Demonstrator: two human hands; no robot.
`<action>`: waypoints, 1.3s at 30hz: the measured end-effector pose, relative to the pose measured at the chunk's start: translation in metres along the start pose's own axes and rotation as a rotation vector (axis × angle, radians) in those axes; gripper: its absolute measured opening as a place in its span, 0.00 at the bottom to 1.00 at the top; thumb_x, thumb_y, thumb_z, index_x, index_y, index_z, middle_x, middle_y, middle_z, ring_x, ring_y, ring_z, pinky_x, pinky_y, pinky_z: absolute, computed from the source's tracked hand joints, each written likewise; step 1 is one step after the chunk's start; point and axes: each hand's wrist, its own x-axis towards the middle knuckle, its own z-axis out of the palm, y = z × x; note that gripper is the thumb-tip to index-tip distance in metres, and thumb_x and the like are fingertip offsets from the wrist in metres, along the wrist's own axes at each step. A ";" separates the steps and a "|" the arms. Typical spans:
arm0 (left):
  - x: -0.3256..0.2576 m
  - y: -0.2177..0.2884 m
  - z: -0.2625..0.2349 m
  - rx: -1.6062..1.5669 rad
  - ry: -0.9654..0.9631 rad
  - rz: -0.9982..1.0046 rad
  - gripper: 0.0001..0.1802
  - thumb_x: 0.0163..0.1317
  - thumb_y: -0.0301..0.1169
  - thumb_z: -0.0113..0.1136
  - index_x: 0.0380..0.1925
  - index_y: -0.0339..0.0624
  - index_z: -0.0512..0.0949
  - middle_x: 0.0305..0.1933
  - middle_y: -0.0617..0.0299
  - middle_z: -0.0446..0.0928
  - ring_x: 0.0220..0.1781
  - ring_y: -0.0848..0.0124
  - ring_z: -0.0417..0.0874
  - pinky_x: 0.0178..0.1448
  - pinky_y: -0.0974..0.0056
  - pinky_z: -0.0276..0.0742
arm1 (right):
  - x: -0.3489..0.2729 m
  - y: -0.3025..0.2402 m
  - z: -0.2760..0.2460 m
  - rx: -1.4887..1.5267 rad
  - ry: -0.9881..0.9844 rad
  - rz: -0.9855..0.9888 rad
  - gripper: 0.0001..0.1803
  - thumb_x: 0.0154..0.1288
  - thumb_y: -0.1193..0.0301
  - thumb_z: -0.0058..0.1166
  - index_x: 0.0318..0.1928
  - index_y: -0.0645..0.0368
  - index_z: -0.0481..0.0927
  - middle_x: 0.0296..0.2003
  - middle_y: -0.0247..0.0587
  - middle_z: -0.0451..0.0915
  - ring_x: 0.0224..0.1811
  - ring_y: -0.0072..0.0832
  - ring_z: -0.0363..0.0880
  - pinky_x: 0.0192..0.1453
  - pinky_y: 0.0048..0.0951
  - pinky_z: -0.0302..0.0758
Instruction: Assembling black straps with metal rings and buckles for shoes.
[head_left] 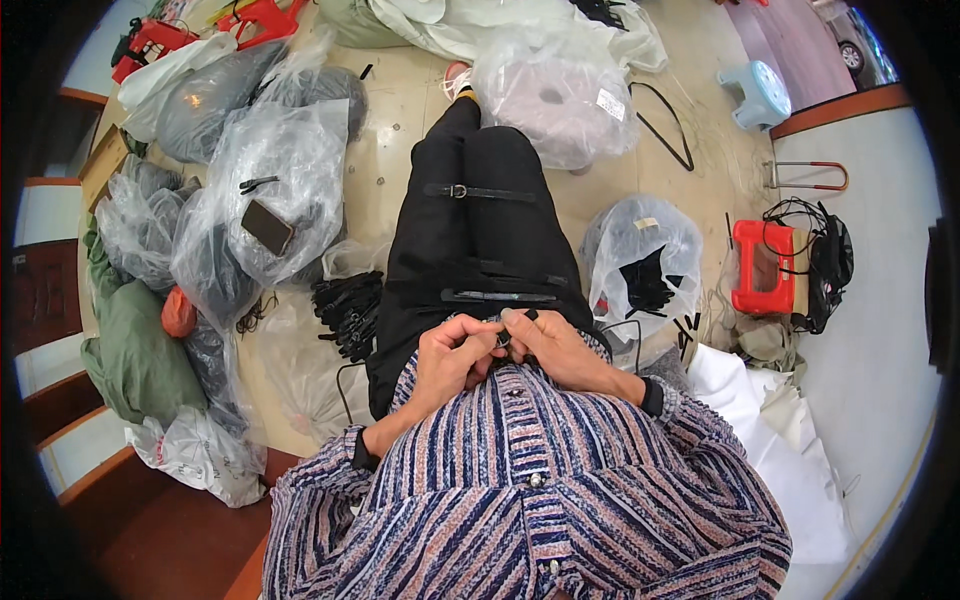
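1. The left hand (455, 352) is held curled in the lap, forearm coming up from the lower left, fingers pinched on a small black strap piece (503, 340).
2. The right hand (553, 345) is brought in from the lower right, knuckles up, its fingertips closed on the same small black strap piece, which sits between the two hands, touching both.
3. Just beyond the hands, two black straps (498, 296) are laid across the thighs, and a third black buckled strap (478, 191) is laid further out, near the knees.
4. To the outer side of the left hand, one heap of black straps (348, 310) is seen on the floor (400, 120).
5. To the outer side of the right hand, one clear bag (642, 262) with black pieces is seen, and past it one red stool (763, 267).
6. Far beyond the right hand, one pale blue stool (757, 92) is seen.
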 end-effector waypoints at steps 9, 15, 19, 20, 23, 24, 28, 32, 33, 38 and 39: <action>0.002 0.000 0.002 0.005 0.001 0.021 0.03 0.56 0.25 0.57 0.30 0.37 0.77 0.20 0.64 0.74 0.14 0.85 0.64 0.15 0.78 0.56 | 0.001 -0.004 -0.001 0.056 -0.016 0.047 0.33 0.67 0.51 0.33 0.14 0.64 0.68 0.12 0.34 0.66 0.18 0.21 0.62 0.25 0.25 0.61; 0.003 0.006 0.003 0.062 0.004 -0.038 0.03 0.55 0.24 0.58 0.30 0.37 0.76 0.20 0.64 0.75 0.14 0.85 0.65 0.15 0.78 0.56 | -0.001 -0.007 -0.002 0.059 -0.020 0.061 0.33 0.67 0.50 0.34 0.14 0.64 0.69 0.12 0.35 0.66 0.18 0.21 0.62 0.25 0.25 0.61; 0.004 0.006 -0.002 0.052 -0.035 -0.072 0.04 0.55 0.26 0.59 0.31 0.38 0.77 0.19 0.65 0.74 0.14 0.85 0.65 0.16 0.79 0.56 | -0.001 -0.010 -0.002 0.009 -0.029 0.058 0.32 0.67 0.51 0.34 0.14 0.64 0.69 0.12 0.35 0.66 0.18 0.22 0.62 0.25 0.25 0.61; 0.004 0.007 -0.004 0.047 -0.046 -0.090 0.04 0.55 0.26 0.59 0.31 0.38 0.77 0.19 0.65 0.74 0.15 0.85 0.65 0.16 0.79 0.56 | -0.001 -0.011 -0.002 0.007 -0.029 0.052 0.32 0.67 0.52 0.34 0.14 0.64 0.69 0.12 0.35 0.66 0.18 0.22 0.62 0.25 0.25 0.61; 0.004 0.009 -0.005 -0.003 -0.079 -0.125 0.05 0.56 0.27 0.58 0.32 0.39 0.77 0.19 0.65 0.74 0.15 0.85 0.65 0.17 0.79 0.56 | -0.001 -0.010 -0.002 -0.012 -0.032 0.033 0.32 0.68 0.52 0.33 0.14 0.64 0.69 0.12 0.35 0.66 0.18 0.22 0.62 0.25 0.26 0.61; 0.003 0.010 -0.005 -0.024 -0.088 -0.133 0.05 0.56 0.27 0.58 0.32 0.39 0.77 0.19 0.65 0.74 0.15 0.85 0.65 0.17 0.80 0.56 | -0.001 -0.010 -0.002 -0.019 -0.034 0.025 0.32 0.68 0.53 0.33 0.14 0.64 0.69 0.12 0.35 0.66 0.18 0.22 0.62 0.25 0.26 0.61; 0.004 0.013 -0.005 0.028 -0.084 -0.144 0.05 0.56 0.27 0.58 0.32 0.38 0.77 0.20 0.65 0.73 0.16 0.85 0.65 0.17 0.79 0.56 | 0.000 -0.011 -0.002 -0.051 -0.045 0.007 0.32 0.68 0.53 0.33 0.14 0.64 0.69 0.12 0.35 0.66 0.18 0.22 0.62 0.25 0.26 0.60; 0.005 0.015 -0.005 0.049 -0.076 -0.161 0.05 0.55 0.27 0.58 0.31 0.38 0.77 0.20 0.65 0.74 0.15 0.85 0.65 0.17 0.79 0.56 | -0.001 -0.011 -0.002 -0.075 -0.041 0.006 0.32 0.68 0.53 0.33 0.14 0.64 0.68 0.12 0.34 0.65 0.18 0.21 0.61 0.24 0.25 0.60; 0.005 0.014 -0.004 0.047 -0.071 -0.165 0.05 0.55 0.26 0.58 0.31 0.38 0.77 0.20 0.65 0.74 0.15 0.85 0.65 0.17 0.79 0.56 | -0.001 -0.012 -0.002 -0.083 -0.042 0.015 0.31 0.68 0.53 0.33 0.14 0.64 0.68 0.13 0.34 0.65 0.18 0.21 0.61 0.24 0.25 0.60; 0.002 0.011 -0.002 0.096 -0.035 -0.096 0.03 0.54 0.25 0.58 0.29 0.38 0.77 0.19 0.66 0.73 0.14 0.85 0.65 0.15 0.78 0.56 | -0.002 -0.015 -0.003 -0.145 -0.065 0.005 0.29 0.69 0.55 0.32 0.18 0.64 0.69 0.13 0.35 0.65 0.18 0.22 0.61 0.24 0.25 0.60; 0.003 0.010 -0.001 0.104 -0.031 -0.086 0.02 0.54 0.24 0.58 0.28 0.38 0.77 0.19 0.66 0.73 0.14 0.85 0.65 0.15 0.78 0.56 | -0.002 -0.014 -0.003 -0.176 -0.072 0.003 0.28 0.69 0.55 0.32 0.19 0.64 0.69 0.14 0.36 0.65 0.18 0.23 0.61 0.24 0.25 0.60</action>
